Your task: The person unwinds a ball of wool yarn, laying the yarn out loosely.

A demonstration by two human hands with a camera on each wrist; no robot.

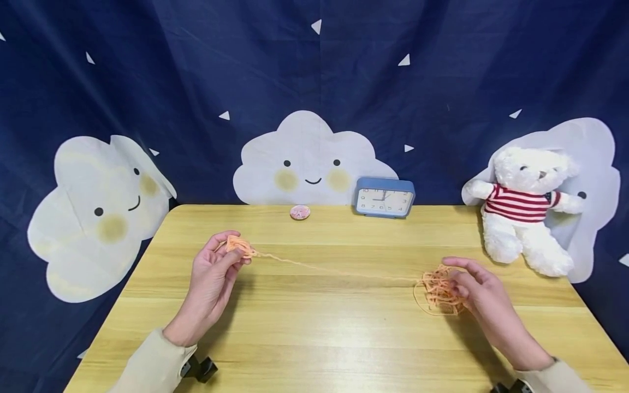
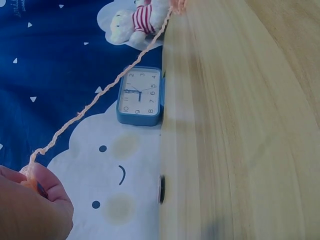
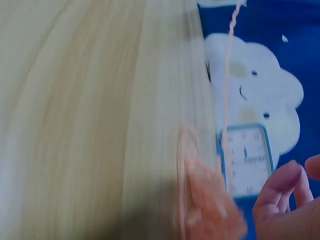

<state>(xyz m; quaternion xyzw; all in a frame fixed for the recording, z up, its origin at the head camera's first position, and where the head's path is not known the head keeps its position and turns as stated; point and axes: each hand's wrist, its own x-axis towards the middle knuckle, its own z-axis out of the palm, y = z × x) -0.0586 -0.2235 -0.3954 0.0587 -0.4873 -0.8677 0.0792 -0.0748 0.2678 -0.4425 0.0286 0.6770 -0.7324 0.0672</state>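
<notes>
My left hand (image 1: 213,273) pinches a small bundle of orange yarn (image 1: 239,246) between thumb and fingers, held above the table's left side. From it a thin twisted strand (image 2: 100,95) stretches across to a loose tangle of the same yarn (image 1: 439,292) at the right. My right hand (image 1: 484,295) is at the tangle, overlapping it in the head view. In the right wrist view the blurred tangle (image 3: 212,205) hangs below the right fingers (image 3: 280,187), with a gap between them, and the thumb and forefinger stand apart. A loose loop hangs at the tangle's left edge.
A blue clock (image 1: 385,197) stands at the back edge of the wooden table (image 1: 314,338), with a small round pink badge (image 1: 300,212) left of it. A white teddy bear (image 1: 528,210) in a striped shirt sits at the back right. Behind hangs a dark blue curtain (image 1: 196,65).
</notes>
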